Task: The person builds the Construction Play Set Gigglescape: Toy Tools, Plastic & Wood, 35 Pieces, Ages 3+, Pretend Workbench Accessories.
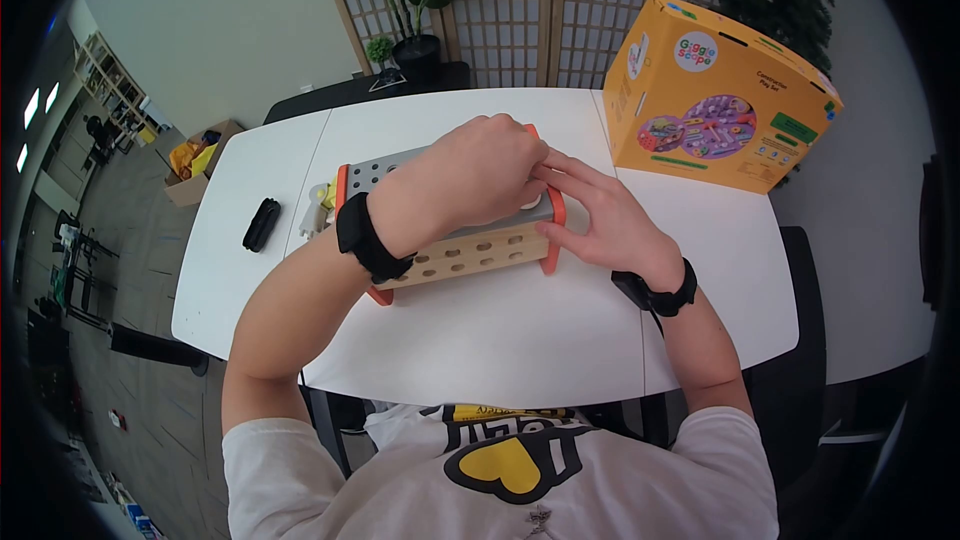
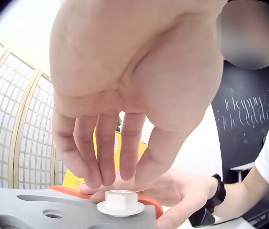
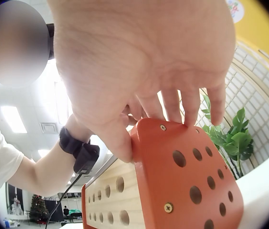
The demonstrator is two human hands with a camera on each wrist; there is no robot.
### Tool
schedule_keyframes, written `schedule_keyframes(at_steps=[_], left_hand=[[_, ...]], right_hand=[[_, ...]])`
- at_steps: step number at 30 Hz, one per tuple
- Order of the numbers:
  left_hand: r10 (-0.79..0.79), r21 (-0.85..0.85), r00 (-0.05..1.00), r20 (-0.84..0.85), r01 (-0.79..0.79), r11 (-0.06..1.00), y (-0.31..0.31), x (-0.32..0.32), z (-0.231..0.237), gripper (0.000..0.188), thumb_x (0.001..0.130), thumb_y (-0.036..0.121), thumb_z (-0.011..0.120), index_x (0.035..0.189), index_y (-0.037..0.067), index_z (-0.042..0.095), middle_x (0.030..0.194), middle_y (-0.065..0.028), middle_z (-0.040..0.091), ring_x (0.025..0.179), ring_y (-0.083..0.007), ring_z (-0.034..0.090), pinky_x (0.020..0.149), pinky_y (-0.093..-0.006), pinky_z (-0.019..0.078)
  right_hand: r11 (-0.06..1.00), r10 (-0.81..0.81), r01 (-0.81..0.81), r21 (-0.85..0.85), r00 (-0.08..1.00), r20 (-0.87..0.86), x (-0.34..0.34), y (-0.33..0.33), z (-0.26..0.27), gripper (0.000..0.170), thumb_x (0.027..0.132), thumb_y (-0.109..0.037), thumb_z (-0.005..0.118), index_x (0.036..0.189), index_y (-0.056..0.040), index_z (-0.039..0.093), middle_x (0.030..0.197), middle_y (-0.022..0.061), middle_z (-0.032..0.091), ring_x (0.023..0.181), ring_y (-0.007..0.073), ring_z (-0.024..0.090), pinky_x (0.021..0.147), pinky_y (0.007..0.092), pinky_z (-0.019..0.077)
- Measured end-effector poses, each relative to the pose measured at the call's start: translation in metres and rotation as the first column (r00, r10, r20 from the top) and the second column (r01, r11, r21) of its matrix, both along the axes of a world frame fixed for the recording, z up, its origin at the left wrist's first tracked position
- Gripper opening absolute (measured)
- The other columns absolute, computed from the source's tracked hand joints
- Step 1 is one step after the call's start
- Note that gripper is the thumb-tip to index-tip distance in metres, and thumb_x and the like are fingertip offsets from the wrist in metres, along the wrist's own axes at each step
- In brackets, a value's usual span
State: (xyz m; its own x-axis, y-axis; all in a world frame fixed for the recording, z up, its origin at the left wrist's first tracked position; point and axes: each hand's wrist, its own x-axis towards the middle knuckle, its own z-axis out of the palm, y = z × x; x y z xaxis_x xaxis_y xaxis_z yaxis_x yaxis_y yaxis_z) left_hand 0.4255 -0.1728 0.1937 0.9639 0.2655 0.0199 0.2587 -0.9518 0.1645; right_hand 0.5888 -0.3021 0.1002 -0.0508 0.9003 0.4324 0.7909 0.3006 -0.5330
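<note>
A toy workbench has a grey top (image 2: 10,202), a pale wooden front with holes (image 1: 470,258) and orange end panels (image 3: 187,167). My left hand (image 1: 470,175) is bent down over its right end. In the left wrist view, that hand's fingertips bunch just behind a white hex-headed bolt (image 2: 120,202) standing in the grey top; whether they pinch anything is hidden. My right hand (image 1: 610,223) grips the right orange panel's upper corner, thumb at the front edge and fingers along the top. Both hands' fingertips are close together there.
White and yellow pieces (image 1: 322,205) lie beside the bench's left end. A black case (image 1: 262,225) is further left on the white table (image 1: 480,345). A large yellow box (image 1: 720,100) stands at the back right; a potted plant (image 1: 417,55) is behind the table.
</note>
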Motion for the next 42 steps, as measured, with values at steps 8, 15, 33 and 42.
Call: schedule_keyframes(at_steps=[8, 15, 33, 42], left_hand=[[-0.22, -0.123, 0.972, 0.083, 0.229, 0.966, 0.014, -0.005, -0.013, 0.015, 0.082, 0.004, 0.07, 0.095, 0.0, 0.076, 0.093, -0.017, 0.072, 0.088, -0.0343, 0.07, 0.083, -0.0407, 0.0561], [-0.051, -0.052, 0.997, 0.05, 0.053, 0.997, 0.0, -0.004, -0.003, 0.017, 0.083, 0.003, 0.071, 0.098, 0.0, 0.077, 0.096, -0.0165, 0.072, 0.091, -0.0347, 0.07, 0.084, -0.0417, 0.0561], [-0.017, -0.067, 0.999, -0.038, 0.015, 0.998, 0.005, -0.004, -0.017, 0.019, 0.089, 0.012, 0.067, 0.099, -0.002, 0.076, 0.086, -0.0189, 0.069, 0.086, -0.0358, 0.069, 0.081, -0.0442, 0.0561], [-0.056, -0.051, 0.998, 0.015, 0.057, 0.997, 0.001, -0.006, -0.02, 0.016, 0.087, 0.007, 0.067, 0.096, -0.003, 0.075, 0.085, -0.0192, 0.068, 0.083, -0.036, 0.068, 0.08, -0.045, 0.0563]], right_hand=[[1.0, -0.014, 0.014, 0.014, 0.999, 0.043, 0.001, 0.0, -0.002, 0.062, 0.083, -0.021, 0.078, 0.139, -0.0012, 0.059, 0.147, 0.0187, 0.055, 0.125, 0.0383, 0.062, 0.105, 0.0408, 0.0518], [1.0, -0.006, 0.006, 0.012, 1.0, 0.021, 0.002, 0.001, -0.004, 0.061, 0.084, -0.022, 0.078, 0.138, -0.0006, 0.06, 0.147, 0.0184, 0.055, 0.125, 0.0382, 0.062, 0.105, 0.0409, 0.052], [1.0, -0.026, 0.025, 0.009, 0.998, 0.063, 0.0, 0.0, 0.0, 0.059, 0.084, -0.021, 0.078, 0.136, 0.0015, 0.061, 0.151, 0.016, 0.053, 0.135, 0.0344, 0.056, 0.11, 0.0402, 0.0489], [1.0, -0.023, 0.022, 0.02, 0.998, 0.059, 0.0, 0.0, -0.001, 0.057, 0.083, -0.02, 0.078, 0.134, 0.0009, 0.062, 0.151, 0.0147, 0.054, 0.134, 0.0342, 0.057, 0.11, 0.0401, 0.0491]])
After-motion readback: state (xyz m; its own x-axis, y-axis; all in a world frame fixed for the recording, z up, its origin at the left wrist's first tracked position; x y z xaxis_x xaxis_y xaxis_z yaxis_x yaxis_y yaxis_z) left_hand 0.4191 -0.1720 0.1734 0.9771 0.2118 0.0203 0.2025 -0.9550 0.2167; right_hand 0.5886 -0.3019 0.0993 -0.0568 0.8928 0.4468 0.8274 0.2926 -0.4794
